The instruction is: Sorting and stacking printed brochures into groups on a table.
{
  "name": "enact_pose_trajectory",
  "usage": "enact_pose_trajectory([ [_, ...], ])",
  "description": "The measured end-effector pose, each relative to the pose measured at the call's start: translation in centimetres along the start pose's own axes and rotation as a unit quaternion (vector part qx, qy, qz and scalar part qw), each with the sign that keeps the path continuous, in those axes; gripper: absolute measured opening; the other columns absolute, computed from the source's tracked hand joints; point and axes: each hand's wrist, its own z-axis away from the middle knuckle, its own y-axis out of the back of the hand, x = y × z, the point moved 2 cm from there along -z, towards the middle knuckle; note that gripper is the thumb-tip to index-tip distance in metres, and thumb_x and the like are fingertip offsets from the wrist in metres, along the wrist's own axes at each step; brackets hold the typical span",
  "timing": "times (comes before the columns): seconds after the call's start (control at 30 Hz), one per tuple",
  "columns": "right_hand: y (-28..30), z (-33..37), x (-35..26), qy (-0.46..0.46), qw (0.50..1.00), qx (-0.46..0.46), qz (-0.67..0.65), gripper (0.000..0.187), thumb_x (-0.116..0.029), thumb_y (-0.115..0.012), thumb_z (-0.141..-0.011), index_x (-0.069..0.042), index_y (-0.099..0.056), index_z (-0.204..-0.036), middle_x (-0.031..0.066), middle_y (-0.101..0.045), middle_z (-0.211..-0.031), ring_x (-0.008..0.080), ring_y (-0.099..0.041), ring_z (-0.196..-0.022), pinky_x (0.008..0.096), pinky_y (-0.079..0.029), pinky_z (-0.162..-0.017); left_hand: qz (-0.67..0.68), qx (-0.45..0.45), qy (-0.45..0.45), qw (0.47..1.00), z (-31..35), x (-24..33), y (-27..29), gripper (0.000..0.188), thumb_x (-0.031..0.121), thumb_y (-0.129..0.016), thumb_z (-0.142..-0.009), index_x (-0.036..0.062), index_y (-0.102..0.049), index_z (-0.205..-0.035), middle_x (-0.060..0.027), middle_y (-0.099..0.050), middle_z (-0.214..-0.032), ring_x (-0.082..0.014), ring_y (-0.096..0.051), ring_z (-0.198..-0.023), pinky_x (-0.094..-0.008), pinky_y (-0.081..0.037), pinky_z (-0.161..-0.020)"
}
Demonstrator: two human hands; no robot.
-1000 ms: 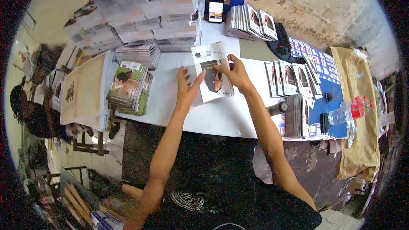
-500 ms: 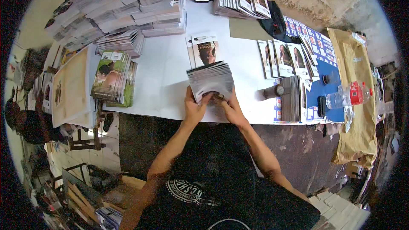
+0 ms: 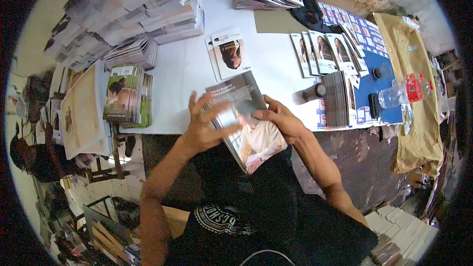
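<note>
The booklet stack (image 3: 249, 123) tilts at the table's (image 3: 182, 69) near edge, between my hands. My right hand (image 3: 281, 120) grasps its 3 o'clock edge; my left hand (image 3: 207, 123), fingers spread, presses its 9 o'clock side. Another booklet (image 3: 229, 56) lies at 12 o'clock.

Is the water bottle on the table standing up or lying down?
Lying down. The clear plastic bottle rests on its side at the table's right edge, red label toward the brown envelopes.
</note>
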Motion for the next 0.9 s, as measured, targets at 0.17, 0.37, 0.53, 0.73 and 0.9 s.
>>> enact_pose_trajectory([
  [0.17, -0.6, -0.8, -3.1, 0.154, 0.985, 0.073, 0.035, 0.063, -0.006, -0.068, -0.085, -0.001, -0.031, -0.136, 0.0136, -0.065, -0.1, 0.0182, -0.066, -0.087, 0.0286, -0.054, -0.077, 0.679, 0.12, 0.573, 0.444, 3.5, -5.4, -6.2, 0.041, 0.033, -0.038, -0.103, 0.0031, -0.047, -0.13, -0.0119, -0.055, -0.123, -0.0233, -0.054, -0.113, -0.037, -0.043, -0.099],
  [0.37, 2.5, -3.4, -1.5, 0.34, 0.883, 0.078, 0.315, 0.06, -0.015, -0.066, -0.088, 0.002, -0.038, -0.139, 0.0168, -0.058, -0.123, 0.0236, -0.057, -0.113, 0.0365, -0.049, -0.093, 0.328, 0.042, 0.464, 0.822, -1.0, -2.1, -4.5, 0.039, 0.013, -0.059, -0.092, -0.0013, -0.048, -0.127, -0.0127, -0.056, -0.12, -0.0188, -0.053, -0.11, -0.0331, -0.04, -0.098],
  [0.53, 3.2, -1.9, 0.2, 0.312, 0.87, 0.031, 0.38, 0.081, -0.006, -0.063, -0.079, 0.0, -0.021, -0.149, 0.0206, -0.026, -0.153, 0.0288, -0.024, -0.142, 0.0363, -0.017, -0.116, 0.378, 0.01, 0.441, 0.814, 4.4, -2.3, -5.9, 0.064, 0.005, -0.059, -0.088, -0.0033, -0.026, -0.142, -0.0161, -0.047, -0.132, -0.0248, -0.047, -0.122, -0.0384, -0.035, -0.107],
  [0.73, 2.6, -1.7, 2.7, 0.342, 0.882, 0.043, 0.321, 0.114, -0.013, -0.063, -0.061, -0.004, 0.005, -0.151, 0.0191, -0.001, -0.158, 0.0297, -0.001, -0.147, 0.0366, -0.001, -0.118, 0.447, 0.143, 0.491, 0.733, 9.4, -0.9, -10.5, 0.07, 0.01, -0.066, -0.075, -0.0075, -0.035, -0.136, -0.0168, -0.045, -0.134, -0.0262, -0.043, -0.124, -0.0412, -0.032, -0.107],
  [0.9, 4.7, -3.1, 3.4, 0.364, 0.844, 0.093, 0.384, 0.093, -0.019, -0.063, -0.065, 0.002, -0.019, -0.145, 0.0209, -0.026, -0.146, 0.0322, -0.025, -0.139, 0.0376, -0.015, -0.115, 0.391, 0.171, 0.428, 0.796, 4.5, -0.6, -10.6, 0.054, 0.011, -0.064, -0.074, -0.0047, -0.046, -0.122, -0.0111, -0.051, -0.114, -0.0203, -0.049, -0.105, -0.0354, -0.038, -0.097],
])
